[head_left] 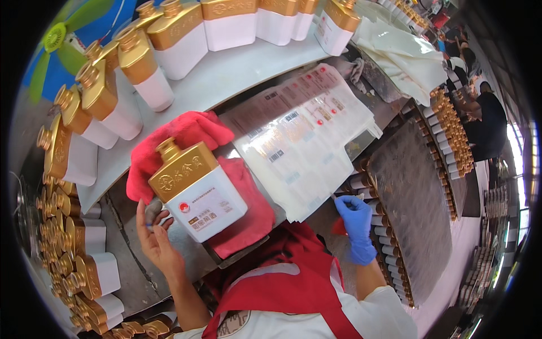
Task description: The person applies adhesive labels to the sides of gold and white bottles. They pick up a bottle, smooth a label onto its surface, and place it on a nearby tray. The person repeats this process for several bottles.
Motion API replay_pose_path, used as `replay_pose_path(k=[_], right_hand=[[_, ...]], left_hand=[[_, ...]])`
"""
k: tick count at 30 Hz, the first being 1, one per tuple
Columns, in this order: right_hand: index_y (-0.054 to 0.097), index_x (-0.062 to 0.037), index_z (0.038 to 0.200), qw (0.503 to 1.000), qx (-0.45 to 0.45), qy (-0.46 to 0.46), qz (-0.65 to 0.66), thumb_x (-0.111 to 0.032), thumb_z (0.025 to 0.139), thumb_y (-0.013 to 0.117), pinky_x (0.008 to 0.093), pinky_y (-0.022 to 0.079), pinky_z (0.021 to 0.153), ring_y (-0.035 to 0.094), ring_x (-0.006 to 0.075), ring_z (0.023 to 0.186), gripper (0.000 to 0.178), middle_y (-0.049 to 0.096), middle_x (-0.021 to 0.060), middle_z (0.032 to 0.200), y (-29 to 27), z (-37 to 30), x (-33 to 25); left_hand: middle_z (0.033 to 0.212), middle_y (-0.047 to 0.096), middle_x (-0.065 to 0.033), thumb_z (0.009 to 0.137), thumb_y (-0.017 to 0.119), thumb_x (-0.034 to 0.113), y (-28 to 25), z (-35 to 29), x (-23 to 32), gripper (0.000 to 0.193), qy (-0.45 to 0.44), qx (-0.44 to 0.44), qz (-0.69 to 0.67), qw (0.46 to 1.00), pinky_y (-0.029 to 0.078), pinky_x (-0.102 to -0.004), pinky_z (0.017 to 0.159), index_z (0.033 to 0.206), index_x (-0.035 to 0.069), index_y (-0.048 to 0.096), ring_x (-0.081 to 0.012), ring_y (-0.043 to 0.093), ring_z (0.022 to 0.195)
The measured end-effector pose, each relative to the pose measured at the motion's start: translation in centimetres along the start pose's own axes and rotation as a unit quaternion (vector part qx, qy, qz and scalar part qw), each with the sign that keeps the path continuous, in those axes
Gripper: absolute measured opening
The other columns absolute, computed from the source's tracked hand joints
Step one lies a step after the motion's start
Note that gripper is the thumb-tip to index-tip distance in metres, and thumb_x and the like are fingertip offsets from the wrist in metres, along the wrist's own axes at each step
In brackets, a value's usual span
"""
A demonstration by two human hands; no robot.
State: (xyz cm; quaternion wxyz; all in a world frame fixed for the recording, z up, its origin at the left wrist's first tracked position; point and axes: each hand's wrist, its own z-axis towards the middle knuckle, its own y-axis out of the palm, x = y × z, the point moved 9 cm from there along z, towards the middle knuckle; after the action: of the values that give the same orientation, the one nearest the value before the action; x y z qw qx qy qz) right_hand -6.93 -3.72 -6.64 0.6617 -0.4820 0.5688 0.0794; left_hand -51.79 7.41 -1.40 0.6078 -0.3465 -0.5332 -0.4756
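A white bottle [212, 205] with a gold shoulder and neck lies tilted on a red cloth [248, 217], its printed front facing up. My bare left hand [160, 240] is beside the bottle's left edge, fingers apart and half curled, holding nothing I can see. Something grey covers one fingertip. To the right of the bottle lies a stack of translucent printed sheets [307, 144]. At the near right corner of that stack, my right hand [355, 217], in a blue glove, is closed in a pinch. Whatever sits between its fingertips is too small to make out.
Several gold-and-white bottles [175, 51] stand along a pale curved shelf [237, 76]. More bottles [93, 277] crowd the left side. A dark board [412, 209] rests over bottle rows at right. A green fan [55, 37] is at upper left; people [488, 118] work far right.
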Motion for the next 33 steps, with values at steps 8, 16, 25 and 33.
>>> replay_pose_path(k=[8, 16, 25, 33], right_hand=[[0.07, -0.0052, 0.08, 0.858, -0.433, -0.275, 0.032, -0.003, 0.073, 0.072, 0.0214, 0.039, 0.053, 0.049, 0.0065, 0.056, 0.008, 0.059, 0.0008, 0.065, 7.2, -8.6, -26.2], [0.07, -0.0024, 0.082, 0.847, -0.471, -0.241, 0.052, -0.009, 0.077, 0.071, 0.0189, 0.037, 0.049, 0.044, 0.001, 0.054, 0.008, 0.059, -0.0033, 0.063, 13.1, -8.2, -28.4], [0.071, -0.0027, 0.081, 0.884, -0.4, -0.232, 0.065, -0.012, 0.075, 0.07, 0.0238, 0.042, 0.06, 0.052, 0.0087, 0.064, 0.012, 0.06, 0.0033, 0.071, 19.0, -4.7, -30.4], [0.072, -0.0053, 0.081, 0.889, -0.369, -0.272, -0.006, -0.02, 0.072, 0.073, 0.0275, 0.046, 0.068, 0.057, 0.0155, 0.074, 0.017, 0.059, 0.008, 0.079, 22.9, -2.0, -30.2]], left_hand=[[0.097, 0.06, -0.0062, 0.089, 0.056, 0.017, 10.3, -2.8, 6.2, 0.032, -0.188, -0.361, -0.135, 0.903, 0.044, -0.0244, 0.072, 0.114, -0.002, 0.059, -0.0099, 0.053, 0.079], [0.082, 0.062, -0.0042, 0.08, 0.067, 0.002, 6.3, -0.7, 7.1, 0.01, -0.201, -0.21, -0.181, 0.94, 0.043, -0.0196, 0.058, 0.089, -0.002, 0.066, -0.0069, 0.056, 0.072], [0.083, 0.056, -0.0022, 0.074, 0.073, 0.006, 4.1, 6.1, 8.1, 0.01, 0.026, -0.09, 0.087, 0.992, 0.038, -0.0198, 0.055, 0.08, 0.0, 0.067, -0.0063, 0.049, 0.065], [0.078, 0.054, -0.0041, 0.075, 0.07, 0.006, 4.3, 9.2, 4.8, 0.009, 0.004, -0.074, 0.152, 0.986, 0.042, -0.0224, 0.056, 0.08, 0.0, 0.068, -0.0098, 0.052, 0.067]])
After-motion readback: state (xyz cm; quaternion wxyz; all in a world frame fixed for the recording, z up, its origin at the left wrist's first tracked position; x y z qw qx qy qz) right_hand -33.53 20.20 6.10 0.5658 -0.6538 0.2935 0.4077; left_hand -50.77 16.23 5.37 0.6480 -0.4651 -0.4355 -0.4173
